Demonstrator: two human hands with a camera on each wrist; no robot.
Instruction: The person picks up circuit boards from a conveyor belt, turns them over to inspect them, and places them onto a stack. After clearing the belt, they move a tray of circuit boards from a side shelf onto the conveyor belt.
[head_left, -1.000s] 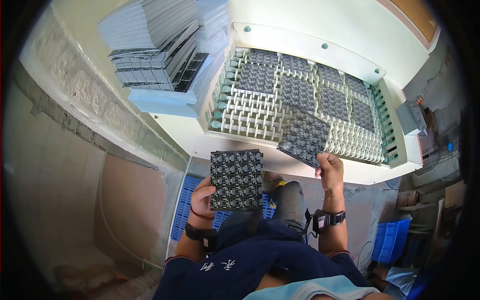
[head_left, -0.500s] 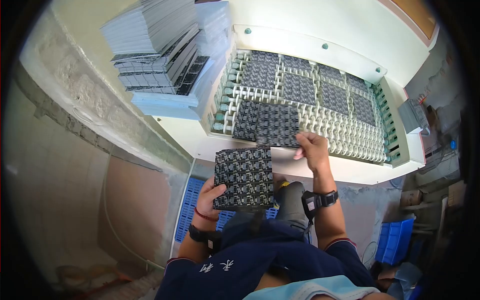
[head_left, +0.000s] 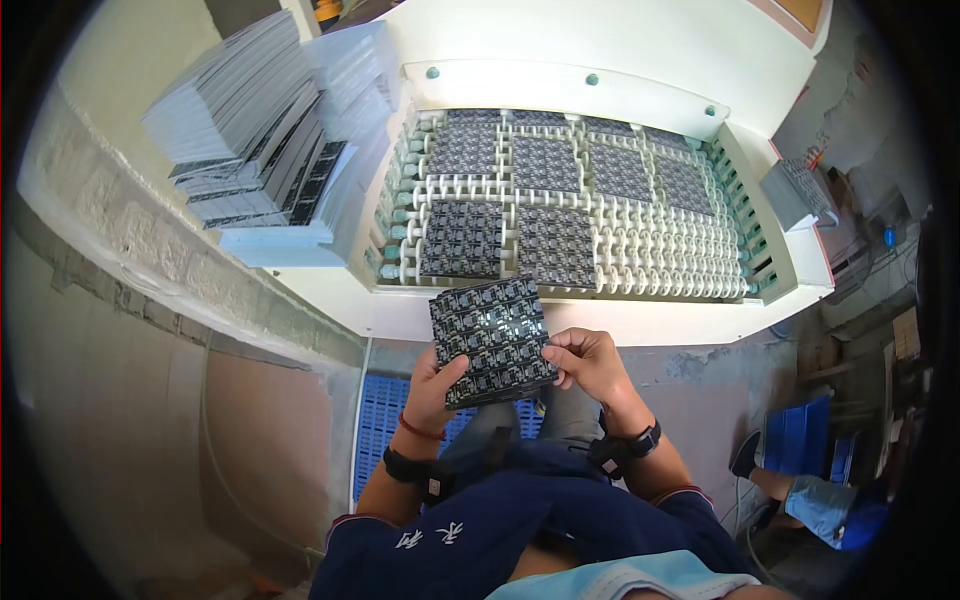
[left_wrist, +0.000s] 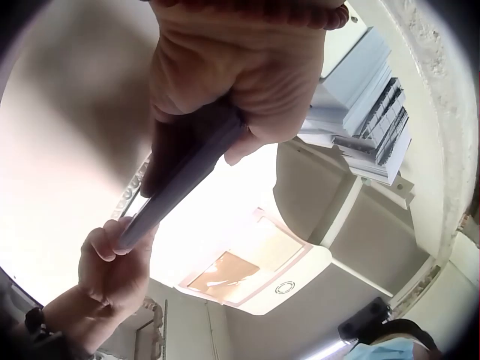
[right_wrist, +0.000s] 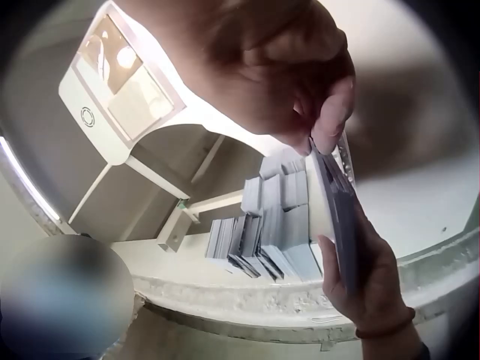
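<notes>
A stack of dark circuit board panels [head_left: 492, 335], printed in a grid, is gripped by my left hand [head_left: 432, 388] at its lower left, thumb on the top face. At the opposite edge, my right hand [head_left: 588, 362] pinches the stack's right side between thumb and fingers. The right wrist view has the right thumb and finger at the upper corner of the stack [right_wrist: 342, 217], seen edge-on. Just beyond the stack, two panels lie flat side by side on the white roller conveyor [head_left: 670, 265]: a left one [head_left: 462, 238] and a right one [head_left: 556, 246].
More panels [head_left: 545, 163] lie in rows farther back on the rollers. A tall pile of boards and pale sheets [head_left: 240, 130] stands left of the conveyor. A blue crate [head_left: 797, 435] and another person's leg [head_left: 770, 482] are at the lower right.
My right hand has laid panels on the front rollers, let go and come back to the stack's right edge. The left hand still holds the stack, now tilted. The head view has shifted.
</notes>
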